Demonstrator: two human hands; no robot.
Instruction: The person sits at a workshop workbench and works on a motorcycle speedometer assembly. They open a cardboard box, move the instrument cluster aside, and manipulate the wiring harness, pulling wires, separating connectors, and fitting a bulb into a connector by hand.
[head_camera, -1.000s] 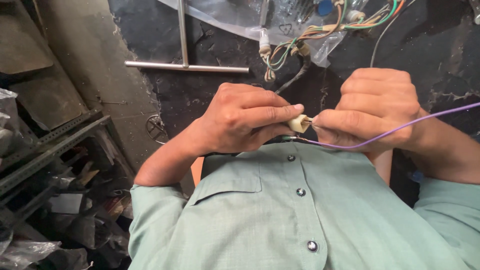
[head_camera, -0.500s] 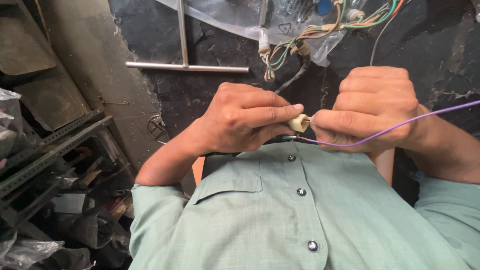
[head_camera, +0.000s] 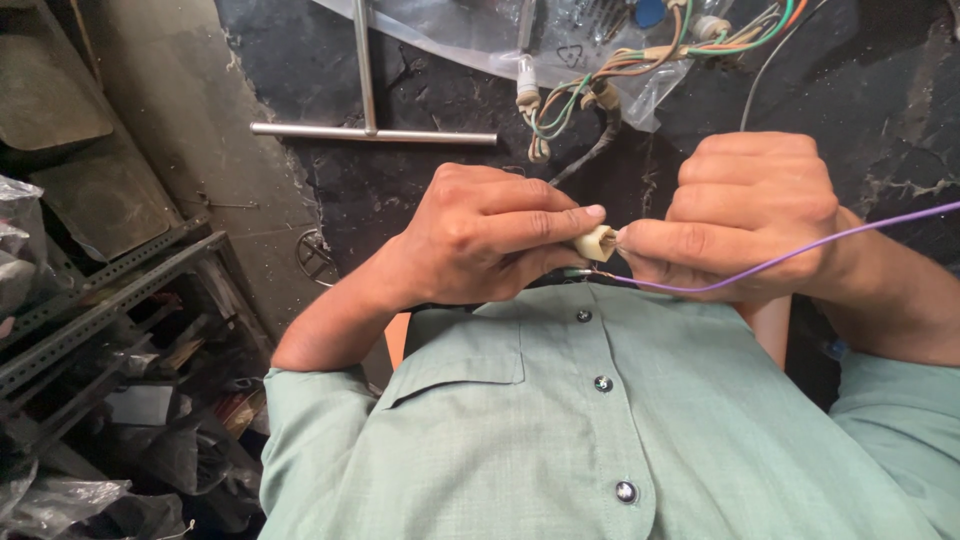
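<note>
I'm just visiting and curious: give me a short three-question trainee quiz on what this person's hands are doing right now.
1. True or false: the left hand pinches a small cream connector.
2. What colour is the wire running from the right hand? A green, B purple, C black.
3. What long metal tool lies on the dark floor above the hands?

Key:
1. True.
2. B.
3. A T-shaped metal bar, left of the bundle of coloured wires.
</note>
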